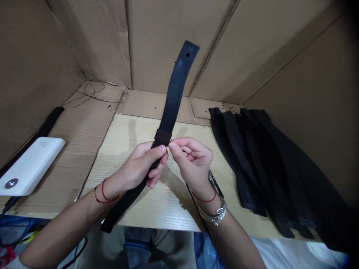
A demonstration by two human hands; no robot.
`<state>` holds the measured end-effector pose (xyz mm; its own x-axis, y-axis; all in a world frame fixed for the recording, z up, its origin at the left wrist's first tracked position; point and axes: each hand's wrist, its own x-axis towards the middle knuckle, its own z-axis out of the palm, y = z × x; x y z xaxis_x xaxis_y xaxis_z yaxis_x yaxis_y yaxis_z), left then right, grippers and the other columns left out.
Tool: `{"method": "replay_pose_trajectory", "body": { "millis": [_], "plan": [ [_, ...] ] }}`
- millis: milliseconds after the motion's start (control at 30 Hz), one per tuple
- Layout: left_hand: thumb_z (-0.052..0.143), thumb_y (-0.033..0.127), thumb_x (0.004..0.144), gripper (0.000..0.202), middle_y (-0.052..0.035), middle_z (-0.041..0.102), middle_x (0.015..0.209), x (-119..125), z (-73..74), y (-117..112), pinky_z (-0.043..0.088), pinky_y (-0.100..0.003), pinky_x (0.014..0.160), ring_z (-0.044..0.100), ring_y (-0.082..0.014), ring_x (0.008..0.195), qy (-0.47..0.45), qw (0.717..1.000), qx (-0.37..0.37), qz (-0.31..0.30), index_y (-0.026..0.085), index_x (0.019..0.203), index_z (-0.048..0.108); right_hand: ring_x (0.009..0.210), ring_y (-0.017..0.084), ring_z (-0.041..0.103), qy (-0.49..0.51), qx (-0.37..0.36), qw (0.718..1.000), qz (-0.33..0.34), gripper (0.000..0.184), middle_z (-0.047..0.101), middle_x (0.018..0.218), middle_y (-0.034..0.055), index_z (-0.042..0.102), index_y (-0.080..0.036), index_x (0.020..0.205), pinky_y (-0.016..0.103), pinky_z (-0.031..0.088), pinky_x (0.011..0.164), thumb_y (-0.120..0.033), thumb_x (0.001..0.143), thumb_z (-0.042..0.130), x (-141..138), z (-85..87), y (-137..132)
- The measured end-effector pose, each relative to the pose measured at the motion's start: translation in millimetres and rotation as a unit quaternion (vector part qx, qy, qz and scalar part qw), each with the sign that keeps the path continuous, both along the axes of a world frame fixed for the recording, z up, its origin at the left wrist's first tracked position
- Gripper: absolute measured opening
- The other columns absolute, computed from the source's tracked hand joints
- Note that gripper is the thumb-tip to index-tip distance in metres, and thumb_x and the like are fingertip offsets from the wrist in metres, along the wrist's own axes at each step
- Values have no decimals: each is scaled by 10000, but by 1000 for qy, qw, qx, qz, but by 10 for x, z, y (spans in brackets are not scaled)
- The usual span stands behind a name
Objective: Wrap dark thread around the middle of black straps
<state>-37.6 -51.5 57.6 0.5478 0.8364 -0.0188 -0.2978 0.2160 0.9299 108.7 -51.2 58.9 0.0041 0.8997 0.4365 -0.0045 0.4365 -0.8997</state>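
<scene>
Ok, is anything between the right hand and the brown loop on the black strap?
Nothing visible: the right hand has its fingertips right at the brown loop on the black strap, beside the left hand.

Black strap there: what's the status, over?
Left hand gripping black strap below brown band. Right hand, fingertips near band. More black straps alongside, not in the way.

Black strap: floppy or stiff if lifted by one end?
The black strap looks fairly stiff: its free end stands up from the left hand with a slight curve, so probably springy, not floppy. Its matte, rubbery surface likely resists slipping. Being flat, it seems unlikely to roll.
</scene>
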Motion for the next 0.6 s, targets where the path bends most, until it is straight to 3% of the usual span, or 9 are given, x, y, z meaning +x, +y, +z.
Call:
{"method": "replay_pose_trajectory", "body": {
  "millis": [200, 467, 600],
  "plan": [
    [493, 383, 969, 190, 121, 452, 457, -3, 7, -1, 350, -128, 335, 490, -73, 320, 11, 1000, 23, 13, 205, 905, 477, 405, 40, 485, 6, -16, 1000, -8, 130, 668, 591, -14, 667, -162, 752, 142, 359, 367, -264, 827, 698, 15, -21, 41],
    [366, 535, 985, 418, 82, 468, 441, -13, -45, 24, 381, -157, 346, 513, -93, 334, 3, 1000, 28, 13, 179, 846, 534, 453, 63, 553, 20, -29, 999, 22, 152, 664, 580, -11, 659, -160, 763, 154, 389, 390, -287, 838, 694, 6, -9, 31],
    [412, 485, 981, 370, 84, 462, 433, -13, -37, 21, 379, -152, 350, 513, -90, 334, 3, 1000, 16, 11, 175, 828, 541, 474, 72, 585, 34, -30, 998, 40, 162, 664, 581, -12, 654, -163, 769, 160, 422, 417, -300, 840, 700, 12, -17, 30]
  ]
}}
